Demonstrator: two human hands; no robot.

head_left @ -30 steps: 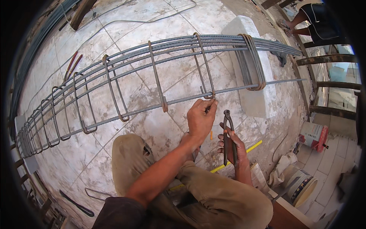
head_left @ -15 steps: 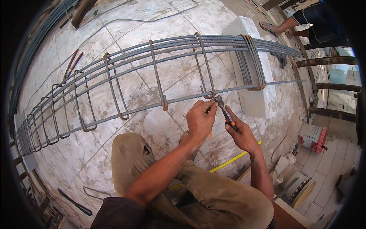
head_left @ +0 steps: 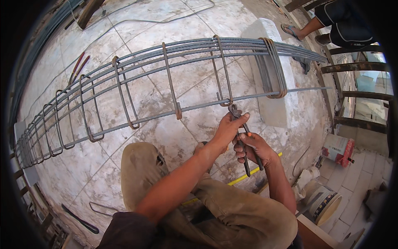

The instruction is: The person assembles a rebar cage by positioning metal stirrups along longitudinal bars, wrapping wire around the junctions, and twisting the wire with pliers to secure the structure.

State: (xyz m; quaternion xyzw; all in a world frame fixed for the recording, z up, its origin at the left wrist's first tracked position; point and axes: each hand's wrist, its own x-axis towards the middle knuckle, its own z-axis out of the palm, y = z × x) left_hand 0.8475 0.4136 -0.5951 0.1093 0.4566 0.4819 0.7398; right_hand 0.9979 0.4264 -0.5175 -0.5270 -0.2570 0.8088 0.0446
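One pair of pincers is held by the left hand near its head and by the right hand at its two handles, just beside one ring of one steel cage.

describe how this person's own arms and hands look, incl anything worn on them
The left hand and right hand are ungloved, with five-fingered human shapes. The left forearm is bare up to a dark sleeve around the elbow. The right forearm is bare too; its sleeve is unclear. No watch shows.
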